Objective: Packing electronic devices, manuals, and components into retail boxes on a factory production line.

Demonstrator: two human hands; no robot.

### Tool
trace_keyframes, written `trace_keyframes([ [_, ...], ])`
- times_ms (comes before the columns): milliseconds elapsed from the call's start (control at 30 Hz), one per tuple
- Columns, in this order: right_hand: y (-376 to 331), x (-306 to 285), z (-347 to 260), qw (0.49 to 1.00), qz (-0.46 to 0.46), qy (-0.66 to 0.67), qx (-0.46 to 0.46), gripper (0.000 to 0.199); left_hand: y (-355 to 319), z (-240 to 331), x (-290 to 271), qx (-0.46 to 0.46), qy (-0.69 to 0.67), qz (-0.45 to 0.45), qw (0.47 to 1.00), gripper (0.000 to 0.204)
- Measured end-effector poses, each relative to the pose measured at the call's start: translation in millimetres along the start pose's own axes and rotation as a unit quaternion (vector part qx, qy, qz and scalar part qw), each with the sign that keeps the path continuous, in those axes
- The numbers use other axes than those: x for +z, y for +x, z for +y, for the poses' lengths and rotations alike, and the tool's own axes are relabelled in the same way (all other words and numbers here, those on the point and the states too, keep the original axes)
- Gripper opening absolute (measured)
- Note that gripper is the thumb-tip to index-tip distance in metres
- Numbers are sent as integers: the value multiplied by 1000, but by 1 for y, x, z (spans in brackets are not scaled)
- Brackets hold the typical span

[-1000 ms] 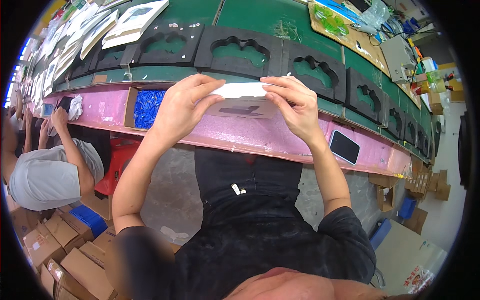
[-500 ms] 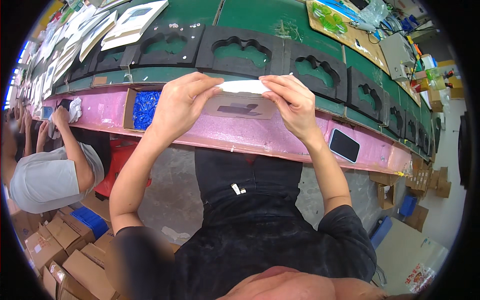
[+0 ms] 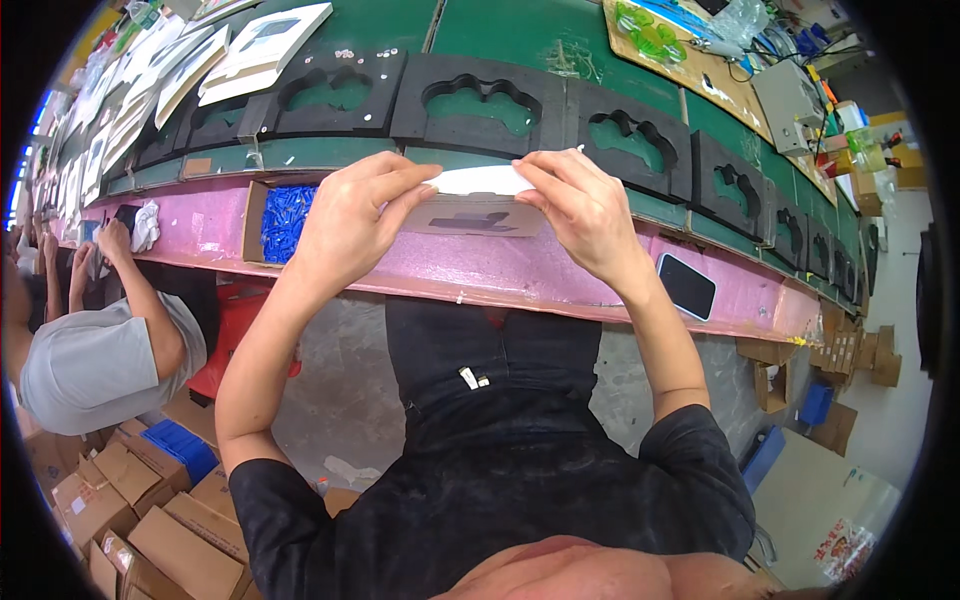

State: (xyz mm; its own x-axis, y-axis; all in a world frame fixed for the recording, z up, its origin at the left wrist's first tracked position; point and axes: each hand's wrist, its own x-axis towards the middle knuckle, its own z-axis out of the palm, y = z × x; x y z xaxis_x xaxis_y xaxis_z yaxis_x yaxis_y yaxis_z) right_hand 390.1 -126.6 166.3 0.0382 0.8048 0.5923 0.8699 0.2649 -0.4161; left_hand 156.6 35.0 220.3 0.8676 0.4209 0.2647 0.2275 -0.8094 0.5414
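Observation:
Between my two hands is a flat carton (image 3: pixel 478 215) with a dark picture printed on its face and a white flap along its top edge. My left hand (image 3: pixel 372 212) pinches the left end of the flap between thumb and fingers. At the other end, my right hand (image 3: pixel 578 205) grips the flap and corner the same way. The carton is held over the pink-covered front ledge of the bench; whether its lower edge rests there I cannot tell.
Left of my hands stands an open box of small blue parts (image 3: pixel 288 222). A phone (image 3: pixel 686 286) lies on the pink ledge (image 3: pixel 600 290) at right. Black foam blocks (image 3: pixel 480 105) with cutouts line the green bench. Flat cartons (image 3: pixel 265 50) are piled far left. A co-worker (image 3: pixel 105 340) sits at left.
The carton's printed face looks shorter now, tilted further from view, and more of the white flap shows. Both hands keep their pinch at its ends, shifted slightly.

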Motion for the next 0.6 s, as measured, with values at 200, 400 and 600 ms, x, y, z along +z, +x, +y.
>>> trace_keyframes([
  [200,4,-6,10,997,3,-38,-70,34,1,1,1,-18,-8,6,1000,21],
  [400,13,-23,14,983,-39,-100,-151,37,3,1,2,-37,-25,5,999,21],
  [600,9,-24,16,983,-42,-108,-145,35,3,3,1,-36,-26,13,999,20],
])
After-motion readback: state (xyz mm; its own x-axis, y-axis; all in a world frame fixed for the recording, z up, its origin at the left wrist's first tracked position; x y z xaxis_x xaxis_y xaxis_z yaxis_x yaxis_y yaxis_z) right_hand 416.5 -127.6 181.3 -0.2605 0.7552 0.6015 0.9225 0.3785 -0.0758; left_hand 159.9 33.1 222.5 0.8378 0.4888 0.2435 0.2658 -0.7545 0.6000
